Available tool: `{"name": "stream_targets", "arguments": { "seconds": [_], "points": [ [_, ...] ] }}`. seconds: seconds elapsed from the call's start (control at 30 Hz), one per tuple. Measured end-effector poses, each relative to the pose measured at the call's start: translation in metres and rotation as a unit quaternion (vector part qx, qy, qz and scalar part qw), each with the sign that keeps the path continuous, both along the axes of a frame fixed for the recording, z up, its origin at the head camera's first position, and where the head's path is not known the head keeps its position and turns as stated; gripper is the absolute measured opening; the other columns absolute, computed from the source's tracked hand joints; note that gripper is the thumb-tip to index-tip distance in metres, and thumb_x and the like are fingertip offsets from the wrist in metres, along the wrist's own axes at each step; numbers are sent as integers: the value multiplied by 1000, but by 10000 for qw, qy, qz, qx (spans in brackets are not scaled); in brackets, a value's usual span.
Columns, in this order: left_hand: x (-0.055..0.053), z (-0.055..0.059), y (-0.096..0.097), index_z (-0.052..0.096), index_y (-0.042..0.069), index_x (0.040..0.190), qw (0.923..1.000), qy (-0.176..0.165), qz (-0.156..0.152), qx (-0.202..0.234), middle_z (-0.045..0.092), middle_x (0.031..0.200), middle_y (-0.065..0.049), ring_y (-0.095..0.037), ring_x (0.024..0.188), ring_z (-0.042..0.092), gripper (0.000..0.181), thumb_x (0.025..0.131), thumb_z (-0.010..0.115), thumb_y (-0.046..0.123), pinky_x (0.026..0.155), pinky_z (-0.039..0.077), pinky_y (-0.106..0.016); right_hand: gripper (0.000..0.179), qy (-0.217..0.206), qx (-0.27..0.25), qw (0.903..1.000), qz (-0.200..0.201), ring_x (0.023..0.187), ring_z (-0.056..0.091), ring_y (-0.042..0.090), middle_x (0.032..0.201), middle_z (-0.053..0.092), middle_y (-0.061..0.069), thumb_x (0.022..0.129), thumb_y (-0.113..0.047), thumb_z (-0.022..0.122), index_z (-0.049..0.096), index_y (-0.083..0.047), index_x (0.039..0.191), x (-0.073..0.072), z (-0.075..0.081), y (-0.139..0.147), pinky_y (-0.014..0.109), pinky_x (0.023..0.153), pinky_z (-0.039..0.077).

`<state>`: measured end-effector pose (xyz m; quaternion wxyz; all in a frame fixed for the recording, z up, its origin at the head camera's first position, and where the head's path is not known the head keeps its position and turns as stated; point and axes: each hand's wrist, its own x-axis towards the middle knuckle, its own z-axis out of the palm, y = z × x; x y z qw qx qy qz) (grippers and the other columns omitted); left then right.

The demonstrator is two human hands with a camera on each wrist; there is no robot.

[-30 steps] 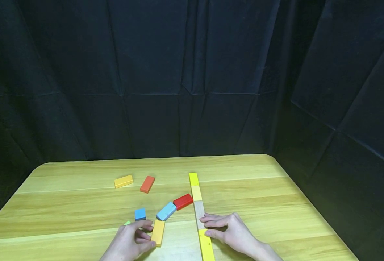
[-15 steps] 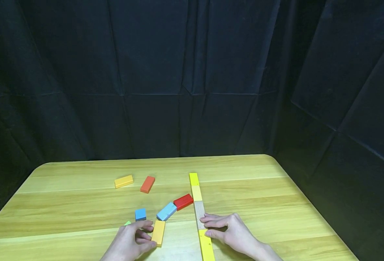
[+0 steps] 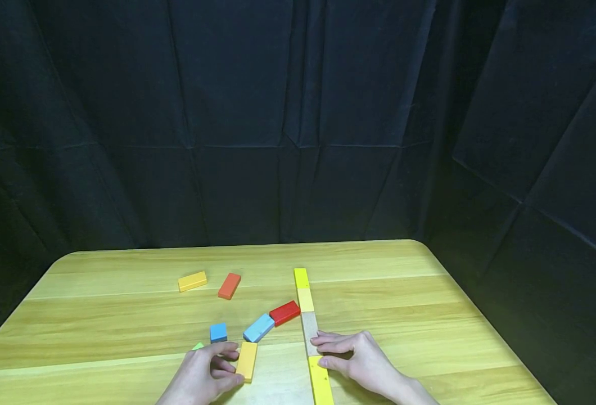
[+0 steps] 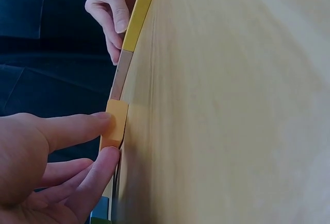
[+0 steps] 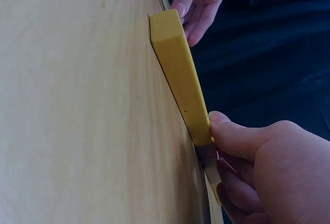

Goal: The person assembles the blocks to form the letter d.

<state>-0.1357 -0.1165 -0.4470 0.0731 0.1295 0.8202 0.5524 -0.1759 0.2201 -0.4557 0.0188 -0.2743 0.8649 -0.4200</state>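
In the head view my left hand (image 3: pixel 202 374) holds an orange wooden block (image 3: pixel 247 361) at its left side, thumb by the near end and forefinger by the far end. The left wrist view shows the fingertips (image 4: pixel 108 157) right on that orange block. My right hand (image 3: pixel 361 363) rests along the right side of a straight row of blocks. Its thumb touches the yellow block (image 3: pixel 320 380), and its bent fingers reach the grey block (image 3: pixel 309 333). Beyond these in the row lie a pale yellow block (image 3: pixel 305 300) and a bright yellow block (image 3: pixel 301 278).
A red block (image 3: pixel 285 313) meets the row's left side, with a light blue block (image 3: pixel 259 328) at its end. Blue (image 3: pixel 218 332) and green (image 3: pixel 198 346) blocks lie near my left hand. Farther back are another orange block (image 3: pixel 192 282) and an orange-red block (image 3: pixel 229 286).
The held orange block has shifted very slightly to the right with my left hand. My right hand and the row have stayed in place.
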Motion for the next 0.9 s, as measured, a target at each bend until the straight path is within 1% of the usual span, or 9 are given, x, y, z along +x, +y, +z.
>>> {"name": "stream_targets", "arguments": {
  "seconds": [0.57,0.73,0.8,0.9],
  "points": [
    [1,3,-2,63,-10,119,9998,153,-63,-130,70,107,-14,-6,81,66,53,76,86,10,71,58,-17,29,63,59,10000,-24,121,63,14,120,70,-15,87,-39,75,78,-19,109,0,0,0,23,104,46],
    [-1,5,-3,65,-7,117,9995,254,-44,-187,71,106,-12,-5,82,66,47,80,83,16,72,58,-18,30,73,80,9999,-22,121,63,14,120,71,-15,87,-39,74,78,-19,109,0,0,0,22,104,46],
    [-2,7,-3,67,-4,115,9995,273,26,-166,71,105,-10,-5,82,67,42,83,82,18,73,58,-18,31,79,76,9999,-9,121,63,14,120,70,-15,87,-39,75,78,-19,109,0,0,0,22,104,46],
    [-6,11,-3,69,1,112,9985,406,312,-187,72,103,-7,-4,82,66,35,85,80,19,74,58,-20,31,69,73,9999,8,121,63,14,120,70,-15,87,-40,75,78,-18,110,-1,0,0,22,103,46]
  ]
}}
